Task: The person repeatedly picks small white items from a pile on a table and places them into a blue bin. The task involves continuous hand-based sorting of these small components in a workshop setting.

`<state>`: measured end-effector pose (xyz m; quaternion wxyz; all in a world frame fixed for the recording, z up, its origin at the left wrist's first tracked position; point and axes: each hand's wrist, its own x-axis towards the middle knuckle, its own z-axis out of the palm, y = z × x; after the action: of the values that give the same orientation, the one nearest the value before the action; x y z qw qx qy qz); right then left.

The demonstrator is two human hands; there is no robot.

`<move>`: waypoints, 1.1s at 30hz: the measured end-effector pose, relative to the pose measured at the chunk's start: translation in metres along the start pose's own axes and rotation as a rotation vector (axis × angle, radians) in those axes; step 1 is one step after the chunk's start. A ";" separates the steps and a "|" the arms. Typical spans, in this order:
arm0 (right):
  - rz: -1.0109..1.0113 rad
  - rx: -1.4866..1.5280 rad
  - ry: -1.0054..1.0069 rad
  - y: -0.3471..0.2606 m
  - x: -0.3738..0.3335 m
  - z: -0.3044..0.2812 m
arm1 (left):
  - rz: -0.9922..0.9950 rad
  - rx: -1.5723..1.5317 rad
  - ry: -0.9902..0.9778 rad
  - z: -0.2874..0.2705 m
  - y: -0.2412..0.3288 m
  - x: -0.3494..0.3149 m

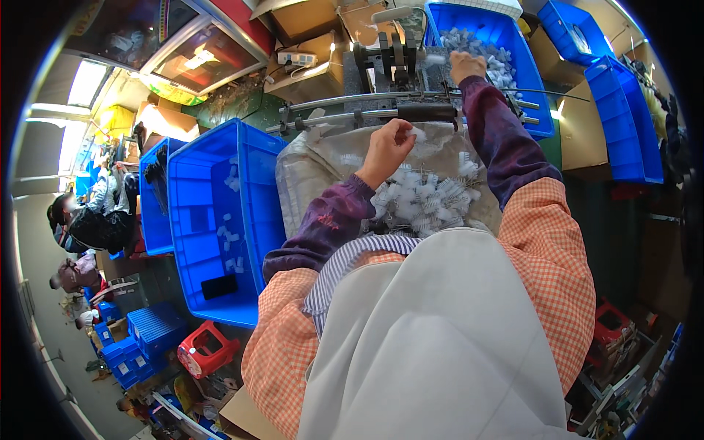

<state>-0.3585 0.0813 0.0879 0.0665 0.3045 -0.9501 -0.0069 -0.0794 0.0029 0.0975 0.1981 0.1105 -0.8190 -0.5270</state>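
Note:
My left hand (387,152) is in front of me above the cloth-covered surface (308,158). Its thumb and fingers pinch a small translucent white plastic piece (417,136). Below it lies a heap of similar white plastic pieces (422,199), some with comb-like ribs. My right hand (467,67) reaches far forward, between a dark metal machine (396,66) and a blue bin of greyish-white pieces (534,95). Its fingers are curled together and point down; what they hold, if anything, is hidden. A metal rod with a black cylinder (425,112) runs across between my hands.
At my left stands a large blue bin (275,213) with a few white pieces and a dark flat object (219,287) inside. Red stools (205,350), cardboard boxes (312,73) and more blue bins (623,117) surround me. Other people (99,213) sit farther off at left.

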 end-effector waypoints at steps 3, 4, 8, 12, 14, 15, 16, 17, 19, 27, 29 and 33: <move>0.158 0.112 0.111 0.017 -0.003 -0.017 | -0.046 -0.064 0.018 0.002 0.004 0.001; 0.104 0.188 0.160 0.018 -0.014 -0.024 | -0.053 -0.082 0.031 0.003 0.003 0.003; -0.579 0.966 -0.193 0.009 -0.071 -0.027 | -0.041 -0.114 0.082 0.008 0.007 0.014; -0.707 0.985 -0.485 -0.030 -0.100 -0.046 | -0.052 -0.185 0.125 0.005 -0.002 0.017; -0.589 0.913 -0.339 -0.025 -0.078 -0.026 | -0.049 0.145 0.021 -0.007 -0.007 0.014; -0.502 0.845 -0.116 -0.021 -0.063 -0.009 | -0.045 0.310 -0.033 -0.015 -0.010 0.011; -0.384 0.787 0.133 -0.022 -0.051 0.007 | -0.108 0.501 -0.124 -0.023 -0.017 0.007; -0.296 0.616 0.225 -0.026 -0.042 0.011 | -0.174 0.694 -0.212 -0.032 -0.027 0.001; -0.201 0.382 0.298 -0.033 -0.029 0.022 | -0.329 0.918 -0.343 -0.048 -0.044 -0.011; -0.194 0.203 0.251 -0.039 -0.009 0.043 | -0.499 0.851 -0.552 -0.058 -0.094 -0.037; -0.238 0.234 0.249 -0.041 -0.008 0.043 | -0.447 0.818 -0.494 -0.054 -0.103 -0.041; -0.230 0.251 0.239 -0.041 -0.009 0.043 | -0.372 0.590 -0.496 -0.050 -0.089 -0.034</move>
<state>-0.3331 0.0522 0.0416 0.1390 0.4157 -0.8879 0.1399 -0.0290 -0.0619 0.0280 -0.1433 0.1783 -0.9237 -0.3074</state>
